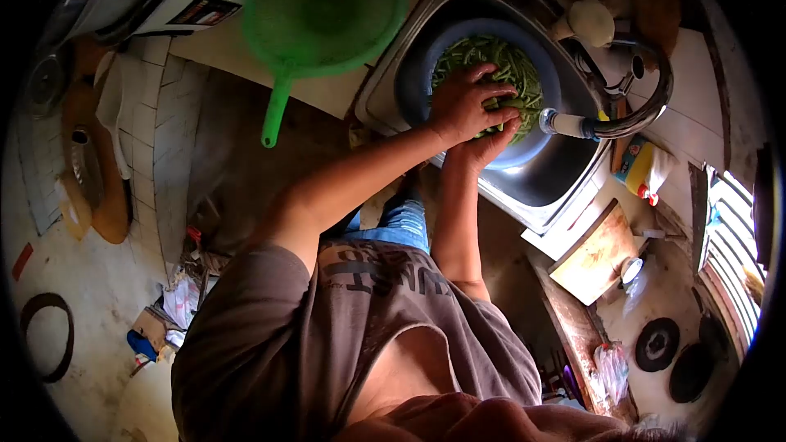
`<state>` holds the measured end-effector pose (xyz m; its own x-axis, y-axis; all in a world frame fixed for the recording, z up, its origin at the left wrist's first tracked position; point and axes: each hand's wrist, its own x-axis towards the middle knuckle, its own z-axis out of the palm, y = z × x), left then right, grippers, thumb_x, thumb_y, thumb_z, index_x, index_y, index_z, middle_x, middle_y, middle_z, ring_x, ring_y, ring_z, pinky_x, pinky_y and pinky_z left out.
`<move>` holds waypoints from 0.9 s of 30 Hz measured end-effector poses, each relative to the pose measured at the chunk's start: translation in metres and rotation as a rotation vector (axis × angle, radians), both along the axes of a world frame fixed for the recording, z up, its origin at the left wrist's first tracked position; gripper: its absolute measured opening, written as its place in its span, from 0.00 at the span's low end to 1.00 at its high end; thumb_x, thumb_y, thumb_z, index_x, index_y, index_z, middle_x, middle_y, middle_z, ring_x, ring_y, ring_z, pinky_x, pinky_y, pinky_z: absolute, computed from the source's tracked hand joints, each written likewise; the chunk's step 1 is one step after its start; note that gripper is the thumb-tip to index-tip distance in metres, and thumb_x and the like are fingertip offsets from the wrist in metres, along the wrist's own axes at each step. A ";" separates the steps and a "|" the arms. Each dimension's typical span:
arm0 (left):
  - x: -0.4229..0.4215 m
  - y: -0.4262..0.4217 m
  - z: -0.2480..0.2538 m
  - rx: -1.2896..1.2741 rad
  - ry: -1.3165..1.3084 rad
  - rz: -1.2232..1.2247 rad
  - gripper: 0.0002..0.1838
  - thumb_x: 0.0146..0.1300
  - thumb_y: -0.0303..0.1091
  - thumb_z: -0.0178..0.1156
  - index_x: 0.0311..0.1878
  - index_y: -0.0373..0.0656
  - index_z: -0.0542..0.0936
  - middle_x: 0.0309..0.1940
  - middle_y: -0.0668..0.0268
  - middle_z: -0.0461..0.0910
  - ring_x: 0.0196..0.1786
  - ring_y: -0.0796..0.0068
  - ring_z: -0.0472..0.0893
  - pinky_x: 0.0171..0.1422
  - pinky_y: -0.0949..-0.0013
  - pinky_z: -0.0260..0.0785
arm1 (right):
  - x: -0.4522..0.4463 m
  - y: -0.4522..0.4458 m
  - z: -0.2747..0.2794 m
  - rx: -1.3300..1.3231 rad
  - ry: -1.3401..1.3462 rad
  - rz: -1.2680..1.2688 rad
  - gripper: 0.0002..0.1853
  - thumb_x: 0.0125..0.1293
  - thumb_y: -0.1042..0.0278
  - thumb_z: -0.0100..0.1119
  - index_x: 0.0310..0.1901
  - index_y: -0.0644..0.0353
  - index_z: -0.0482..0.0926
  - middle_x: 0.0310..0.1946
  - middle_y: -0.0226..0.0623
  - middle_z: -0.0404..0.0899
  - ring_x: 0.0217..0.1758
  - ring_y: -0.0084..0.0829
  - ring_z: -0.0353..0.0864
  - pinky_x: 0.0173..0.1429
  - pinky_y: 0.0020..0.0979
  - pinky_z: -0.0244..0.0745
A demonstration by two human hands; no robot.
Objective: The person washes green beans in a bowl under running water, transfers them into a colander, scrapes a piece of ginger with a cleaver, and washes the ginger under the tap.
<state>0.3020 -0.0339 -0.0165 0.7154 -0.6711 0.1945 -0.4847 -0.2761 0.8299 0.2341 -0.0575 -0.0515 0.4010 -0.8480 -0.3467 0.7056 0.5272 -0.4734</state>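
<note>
A blue basin [550,65] sits in the metal sink [409,74] with many cut green beans [491,53] in it. My left hand [468,105] is over the beans with its fingers curled around some pieces. Just below it, my right hand [490,146] is closed around green pieces from the other side, its fingertips close to those of my left hand. Part of the right palm is hidden. The faucet's end [561,123] hangs over the basin's right edge, close to my right hand.
A green strainer [323,12] with a handle lies on the counter left of the sink. Right of the sink are a curved metal faucet pipe [661,90], a yellow and blue packet [643,165] and a wooden board [596,252]. Round black items [657,344] are at the lower right.
</note>
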 end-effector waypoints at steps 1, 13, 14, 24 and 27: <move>0.006 0.007 0.012 -0.008 -0.033 0.005 0.18 0.47 0.52 0.69 0.42 0.61 0.85 0.53 0.63 0.74 0.53 0.60 0.76 0.55 0.61 0.70 | 0.008 0.008 0.009 0.003 -0.010 0.021 0.31 0.67 0.47 0.47 0.65 0.56 0.60 0.62 0.39 0.65 0.64 0.38 0.65 0.68 0.41 0.61; 0.147 0.117 0.121 -0.174 -0.268 0.165 0.17 0.52 0.42 0.70 0.46 0.52 0.83 0.51 0.61 0.73 0.53 0.60 0.74 0.56 0.60 0.68 | 0.154 0.095 0.119 -0.164 0.016 0.151 0.21 0.69 0.65 0.52 0.60 0.61 0.64 0.50 0.38 0.74 0.51 0.30 0.75 0.54 0.32 0.71; 0.160 0.123 0.116 -0.178 -0.272 0.166 0.17 0.52 0.42 0.70 0.46 0.52 0.83 0.51 0.61 0.73 0.53 0.60 0.74 0.56 0.60 0.68 | 0.169 0.099 0.118 -0.136 0.057 0.158 0.22 0.68 0.67 0.54 0.61 0.62 0.64 0.49 0.38 0.75 0.50 0.30 0.76 0.53 0.31 0.72; 0.220 0.154 0.016 0.070 -0.194 0.274 0.21 0.59 0.43 0.62 0.58 0.62 0.77 0.62 0.51 0.66 0.63 0.47 0.66 0.65 0.54 0.61 | 0.201 0.075 0.065 -0.706 0.704 0.837 0.36 0.61 0.60 0.62 0.69 0.56 0.59 0.65 0.44 0.65 0.67 0.39 0.64 0.66 0.34 0.61; 0.219 0.155 0.021 0.170 -0.317 0.207 0.22 0.59 0.41 0.61 0.59 0.63 0.76 0.63 0.49 0.64 0.64 0.44 0.64 0.67 0.51 0.58 | 0.187 0.060 0.078 -1.138 0.769 0.852 0.34 0.60 0.60 0.61 0.68 0.52 0.62 0.64 0.47 0.66 0.69 0.43 0.62 0.68 0.36 0.60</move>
